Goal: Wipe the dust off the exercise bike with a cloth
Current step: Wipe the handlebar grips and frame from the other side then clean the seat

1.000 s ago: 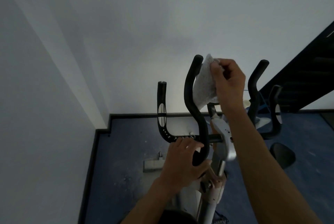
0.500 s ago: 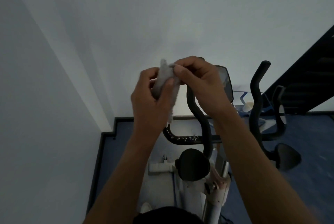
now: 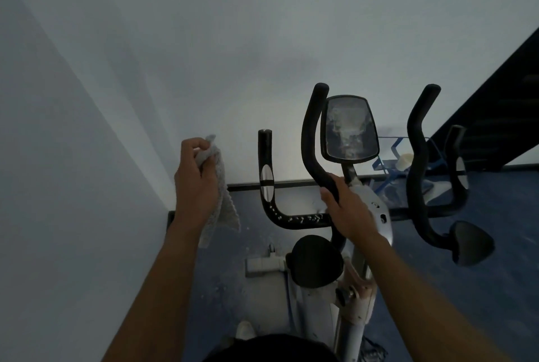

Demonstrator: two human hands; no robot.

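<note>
The left hand (image 3: 196, 183) is raised to the left of the bike (image 3: 354, 262), apart from it, its fingers (image 3: 194, 148) curled round a bunched grey cloth (image 3: 220, 192). The loose end of the cloth hangs down past the wrist, in front of the white wall (image 3: 204, 40). The right hand (image 3: 348, 213) grips the curved black handlebar (image 3: 310, 140) low on its bend, fingers wrapped round the tube just beside the console stem. Above that hand stands the console (image 3: 348, 129), its dark screen smeared with pale dust. A lower bar (image 3: 291, 220), speckled with pale flecks, runs left from the hand and turns up into a short upright grip (image 3: 266, 163). A black pad (image 3: 316, 261) sits below the hand. To the right, a second black handlebar (image 3: 418, 157) rises, with another pad (image 3: 471, 243) at its foot. The floor (image 3: 481, 288) is dark blue, with a pale dusty patch beneath the bike.
</note>
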